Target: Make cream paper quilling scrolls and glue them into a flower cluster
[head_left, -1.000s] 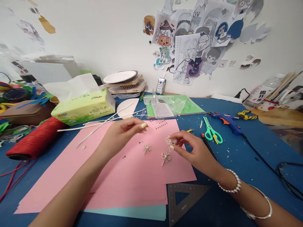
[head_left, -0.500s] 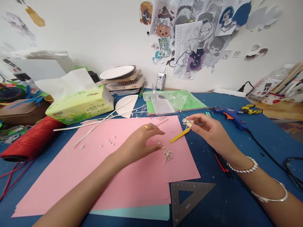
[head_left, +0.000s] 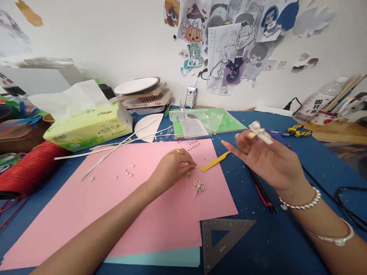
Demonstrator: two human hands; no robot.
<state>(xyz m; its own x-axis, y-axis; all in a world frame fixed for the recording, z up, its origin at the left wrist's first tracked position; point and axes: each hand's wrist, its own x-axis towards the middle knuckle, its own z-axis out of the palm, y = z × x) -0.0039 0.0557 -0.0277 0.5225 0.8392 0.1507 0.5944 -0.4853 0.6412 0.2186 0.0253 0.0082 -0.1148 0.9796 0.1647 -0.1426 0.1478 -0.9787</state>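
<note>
My right hand is raised over the blue table, palm turned up. Between its fingertips it pinches a small white curled ornament, blurred by motion. My left hand hovers low over the pink paper, thumb and forefinger pressed together; whether anything is between them I cannot make out. Partly under those fingertips lies a small coiled piece. Just below it rests a white ornament with spiral loops and a pearl-like centre. A yellow flat stick lies across the paper's right edge.
Several small white beads and long white strips lie to the left. A grey set square sits in front, a black-and-red pen under my right forearm. A tissue box, red thread spool and yellow-handled pliers stand around.
My right hand has lifted, turned palm up and carried the ornament up and right, away from the yellow stick. My left thumb and fingers have closed together.
</note>
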